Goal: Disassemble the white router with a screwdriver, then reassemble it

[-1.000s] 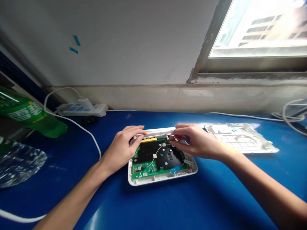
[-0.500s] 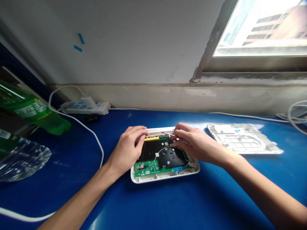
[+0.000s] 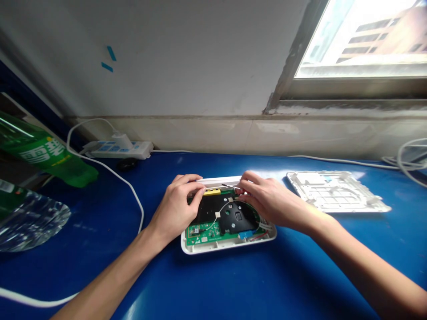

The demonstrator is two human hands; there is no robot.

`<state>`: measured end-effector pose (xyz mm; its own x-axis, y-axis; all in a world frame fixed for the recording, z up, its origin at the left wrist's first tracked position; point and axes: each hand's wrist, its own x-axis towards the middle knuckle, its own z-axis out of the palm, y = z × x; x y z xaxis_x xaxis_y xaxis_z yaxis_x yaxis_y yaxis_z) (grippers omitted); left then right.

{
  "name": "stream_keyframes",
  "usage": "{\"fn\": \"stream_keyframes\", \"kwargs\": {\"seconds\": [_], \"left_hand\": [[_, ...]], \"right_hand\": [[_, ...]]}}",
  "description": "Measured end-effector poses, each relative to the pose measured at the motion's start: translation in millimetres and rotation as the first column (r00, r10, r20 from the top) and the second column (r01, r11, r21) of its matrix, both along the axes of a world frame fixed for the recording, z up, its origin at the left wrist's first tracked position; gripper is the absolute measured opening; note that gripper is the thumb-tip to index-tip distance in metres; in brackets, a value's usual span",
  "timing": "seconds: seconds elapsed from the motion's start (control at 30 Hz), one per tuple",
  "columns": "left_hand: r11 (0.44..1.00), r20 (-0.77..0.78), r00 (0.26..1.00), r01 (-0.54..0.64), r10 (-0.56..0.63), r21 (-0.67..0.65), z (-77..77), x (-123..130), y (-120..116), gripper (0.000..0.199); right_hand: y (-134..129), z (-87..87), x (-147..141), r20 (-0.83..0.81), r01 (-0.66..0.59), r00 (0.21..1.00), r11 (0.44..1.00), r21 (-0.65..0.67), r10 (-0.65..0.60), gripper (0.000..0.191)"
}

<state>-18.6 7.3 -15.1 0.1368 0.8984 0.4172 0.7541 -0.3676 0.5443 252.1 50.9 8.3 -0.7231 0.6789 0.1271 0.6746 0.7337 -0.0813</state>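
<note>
An opened white router-like casing [image 3: 220,250] lies on the blue tabletop, with a green circuit board [image 3: 213,235] inside. A black plate [image 3: 209,210] covers much of the board, and a thin pale wire loops across it. Along the far edge sits a yellow connector block [image 3: 212,192]. My left hand [image 3: 182,204] is closed on the casing's far left side, thumb and fingers at the rim. In my right hand [image 3: 262,195], pinched over the far right corner, is a thin dark-tipped rod [image 3: 230,186] pointing left; its grip end is hidden by the fingers.
The white ribbed cover [image 3: 336,191] lies to the right. At the left are a green bottle [image 3: 56,153] and a clear bottle [image 3: 33,218]. A power strip [image 3: 133,150] with a white cable [image 3: 128,182] stands by the wall, near a small black object [image 3: 127,164].
The thin rod has shifted slightly and its tip now looks darker. My right fingers have closed in a little more over the corner. My left hand stays nearly in place.
</note>
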Motion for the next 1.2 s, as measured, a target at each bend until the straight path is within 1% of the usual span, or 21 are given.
{"fn": "stream_keyframes", "kwargs": {"seconds": [0.2, 0.4, 0.77, 0.9, 1.0, 1.03, 1.07, 1.1, 1.13, 1.17, 1.2], "left_hand": [[1.000, -0.040, 0.999, -0.007, 0.006, -0.021, 1.3, 2.5, 0.1, 0.016], [0.999, -0.050, 0.998, 0.025, -0.026, -0.022, 2.5, 3.4, 1.6, 0.018], [0.998, -0.065, 0.997, 0.049, -0.051, -0.030, 3.5, 3.1, 4.4, 0.020], [0.999, -0.056, 0.997, 0.050, -0.050, 0.000, 5.1, 2.4, 3.3, 0.019], [0.994, -0.085, 0.996, 0.034, -0.024, 0.108, 12.1, 1.0, 0.2, 0.018], [0.987, -0.108, 0.993, 0.057, -0.041, 0.149, 15.6, -0.2, -1.0, 0.018], [0.980, -0.137, 0.987, 0.111, -0.089, 0.167, 19.4, -1.7, -2.1, 0.017], [0.969, -0.169, 0.971, 0.196, -0.170, 0.148, 23.4, -3.7, -3.1, 0.017], [0.951, -0.190, 0.942, 0.297, -0.277, 0.087, 27.4, -6.0, -3.8, 0.018], [0.921, -0.197, 0.902, 0.391, -0.384, -0.004, 31.5, -8.4, -4.4, 0.021], [0.888, -0.200, 0.865, 0.450, -0.461, -0.099, 35.5, -10.8, -4.8, 0.028]], "right_hand": [[-0.9, -1.2, 5.0, -0.072, -0.031, 0.997, 0.998, -0.046, 0.027, 0.016], [0.6, -3.2, 7.1, -0.177, -0.057, 0.983, 0.992, -0.108, 0.037, 0.015], [-2.0, -2.7, 2.4, -0.147, -0.014, 0.989, 0.997, -0.073, 0.004, 0.012], [-5.4, -2.6, 3.0, -0.130, 0.022, 0.991, 0.998, -0.057, -0.030, 0.012], [-8.7, -2.0, 2.6, -0.127, 0.054, 0.990, 0.997, -0.046, -0.060, 0.013], [-9.6, -1.9, 2.3, -0.128, 0.062, 0.989, 0.997, -0.045, -0.067, 0.013], [-10.5, -1.8, 2.1, -0.130, 0.069, 0.989, 0.997, -0.045, -0.074, 0.012], [-11.3, -1.9, 1.9, -0.133, 0.076, 0.988, 0.996, -0.045, -0.081, 0.012], [-12.0, -2.0, 1.9, -0.137, 0.082, 0.987, 0.996, -0.046, -0.087, 0.013], [-12.6, -2.3, 2.0, -0.142, 0.088, 0.985, 0.995, -0.046, -0.094, 0.013], [-13.2, -2.5, 2.3, -0.147, 0.093, 0.984, 0.995, -0.047, -0.099, 0.015]]}}
